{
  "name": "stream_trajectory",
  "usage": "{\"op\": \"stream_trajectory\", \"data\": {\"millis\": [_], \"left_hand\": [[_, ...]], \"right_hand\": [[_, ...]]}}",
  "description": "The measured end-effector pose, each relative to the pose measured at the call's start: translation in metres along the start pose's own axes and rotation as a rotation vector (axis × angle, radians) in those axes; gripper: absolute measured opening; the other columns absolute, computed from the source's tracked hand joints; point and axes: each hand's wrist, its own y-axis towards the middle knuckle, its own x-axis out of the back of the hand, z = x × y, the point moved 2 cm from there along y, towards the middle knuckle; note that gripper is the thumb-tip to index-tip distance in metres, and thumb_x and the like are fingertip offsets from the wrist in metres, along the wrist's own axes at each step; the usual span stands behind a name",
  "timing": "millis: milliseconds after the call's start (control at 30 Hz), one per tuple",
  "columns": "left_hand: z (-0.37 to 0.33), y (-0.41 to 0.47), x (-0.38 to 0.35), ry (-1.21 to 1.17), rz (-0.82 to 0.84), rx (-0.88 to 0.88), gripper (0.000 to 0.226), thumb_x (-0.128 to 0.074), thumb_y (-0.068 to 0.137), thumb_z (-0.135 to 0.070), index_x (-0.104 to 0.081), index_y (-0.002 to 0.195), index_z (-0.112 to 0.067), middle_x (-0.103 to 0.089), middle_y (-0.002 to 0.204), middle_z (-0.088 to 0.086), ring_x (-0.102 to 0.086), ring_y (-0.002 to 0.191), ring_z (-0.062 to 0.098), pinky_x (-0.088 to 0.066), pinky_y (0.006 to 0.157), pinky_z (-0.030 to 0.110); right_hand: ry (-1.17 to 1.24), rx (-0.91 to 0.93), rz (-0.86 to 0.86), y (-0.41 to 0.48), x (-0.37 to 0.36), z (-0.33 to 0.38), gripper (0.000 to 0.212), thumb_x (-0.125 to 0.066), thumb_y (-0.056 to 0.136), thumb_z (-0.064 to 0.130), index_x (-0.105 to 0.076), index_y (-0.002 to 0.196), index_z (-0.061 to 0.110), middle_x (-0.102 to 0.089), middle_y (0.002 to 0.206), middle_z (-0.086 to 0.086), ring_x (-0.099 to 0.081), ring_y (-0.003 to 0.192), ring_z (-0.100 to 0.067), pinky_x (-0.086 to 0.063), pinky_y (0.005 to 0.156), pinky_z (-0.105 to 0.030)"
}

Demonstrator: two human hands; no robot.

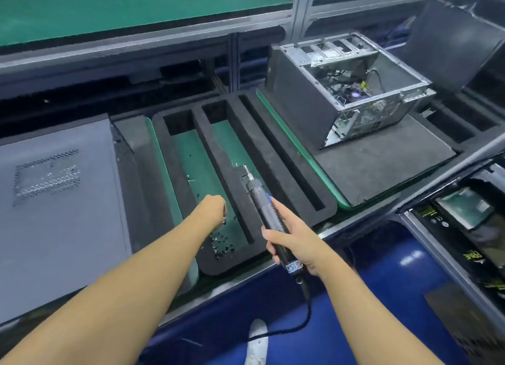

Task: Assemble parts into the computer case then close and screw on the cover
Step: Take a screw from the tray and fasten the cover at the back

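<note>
A closed grey computer case (54, 201) with its cover on lies at the left. An open case (352, 89) showing cables and metal frame stands tilted on a foam pad at the back right. My right hand (295, 239) grips a black electric screwdriver (266, 214), its tip pointing up and away over the foam tray. My left hand (214, 210) reaches down into a tray slot with curled fingers over a pile of small black screws (221, 243); a screw seems pinched at its fingertips. The fingers are mostly hidden behind the hand.
A black foam tray (240, 157) with long slots lies on the green conveyor between the two cases. A dark panel (448, 39) leans at the far right. A bin with packaged parts (464, 220) sits right. The screwdriver's cable hangs below.
</note>
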Motion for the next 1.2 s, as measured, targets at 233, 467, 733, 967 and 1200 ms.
{"op": "stream_trajectory", "data": {"millis": [233,467,733,967,1200], "left_hand": [[0.005,0.039,-0.043,0.082,0.032,0.171,0.027,-0.047,0.075,0.020,-0.055,0.077,-0.006,-0.052,0.075,0.007,-0.054,0.070,0.029,-0.050,0.065,0.038],[0.005,0.055,-0.052,0.160,0.006,0.204,0.033,-0.047,0.075,0.018,-0.060,0.093,-0.006,-0.050,0.079,0.005,-0.056,0.076,0.032,-0.047,0.064,0.038],[0.009,0.065,-0.053,0.061,0.001,0.250,0.020,-0.053,0.084,0.006,-0.060,0.099,-0.006,-0.056,0.089,0.009,-0.056,0.082,0.033,-0.049,0.069,0.039],[0.022,0.059,-0.028,-1.333,-0.146,0.382,0.009,-0.065,0.088,0.000,-0.065,0.080,-0.004,-0.072,0.088,0.013,-0.071,0.071,0.018,-0.061,0.067,0.029],[0.025,-0.002,-0.010,-2.069,-0.195,0.110,0.015,-0.061,0.094,-0.001,-0.063,0.109,0.000,-0.073,0.089,0.009,-0.071,0.078,0.014,-0.059,0.072,0.024]], "right_hand": [[0.066,0.002,0.071,0.029,0.032,-0.016,0.078,-0.074,0.092,0.024,-0.034,0.148,0.060,-0.065,0.096,0.002,-0.056,0.073,-0.023,-0.054,0.063,-0.036],[0.090,-0.012,0.123,0.045,0.046,-0.014,0.076,-0.073,0.092,0.024,-0.035,0.146,0.062,-0.064,0.095,-0.001,-0.055,0.076,-0.026,-0.054,0.064,-0.034],[0.091,-0.036,0.124,0.055,0.054,-0.016,0.076,-0.073,0.091,0.022,-0.037,0.143,0.065,-0.064,0.096,-0.004,-0.056,0.075,-0.024,-0.054,0.064,-0.034],[0.056,-0.028,0.153,0.049,0.044,-0.007,0.076,-0.072,0.092,0.021,-0.037,0.146,0.061,-0.063,0.100,-0.002,-0.056,0.076,-0.024,-0.053,0.063,-0.036],[-0.006,-0.020,0.176,0.025,0.017,0.011,0.077,-0.075,0.091,0.021,-0.037,0.146,0.061,-0.065,0.095,0.000,-0.057,0.076,-0.024,-0.052,0.066,-0.039]]}}
